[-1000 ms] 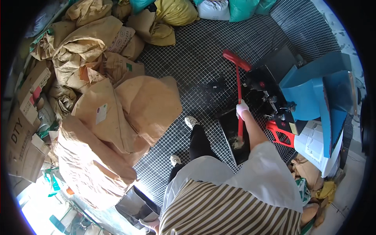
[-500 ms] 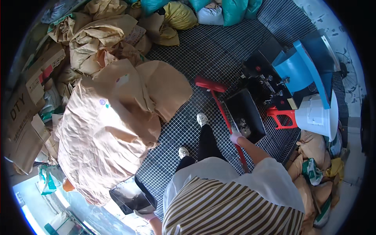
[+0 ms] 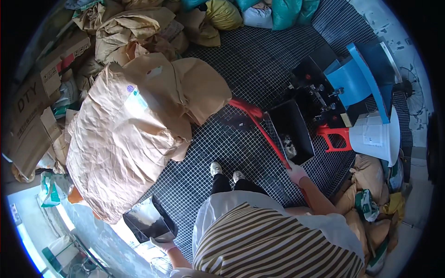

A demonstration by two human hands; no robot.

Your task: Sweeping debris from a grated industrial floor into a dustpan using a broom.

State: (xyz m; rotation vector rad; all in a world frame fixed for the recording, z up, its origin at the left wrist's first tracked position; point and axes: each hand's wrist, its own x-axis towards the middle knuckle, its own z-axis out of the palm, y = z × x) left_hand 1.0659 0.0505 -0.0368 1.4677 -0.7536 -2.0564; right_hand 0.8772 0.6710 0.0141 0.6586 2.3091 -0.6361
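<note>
My right hand (image 3: 297, 175), in a pale glove, is closed round the long red handle of a broom (image 3: 269, 139). The broom's red head lies at the far end of the handle, beside a big brown paper sack (image 3: 125, 153), which partly covers it. My left hand (image 3: 163, 245), also gloved, grips the near edge of a black open-topped box (image 3: 168, 221). This box is tilted, its inside shiny and lit. Just beyond my right hand, a second black box (image 3: 304, 139) sits on the grid-patterned mat, with some pale material at its near end.
A black machine with a blue hopper (image 3: 352, 85) stands at the right, next to a white bucket (image 3: 378, 136) and a red handle-like part (image 3: 336, 139). Crumpled paper sacks (image 3: 130, 32) and a carton (image 3: 30, 111) crowd the left. Filled bags (image 3: 285, 14) line the far side.
The broom head has moved toward the paper sack, and my right hand has come nearer and rightward. My left hand and its box have shifted slightly left and away. My feet now stand side by side.
</note>
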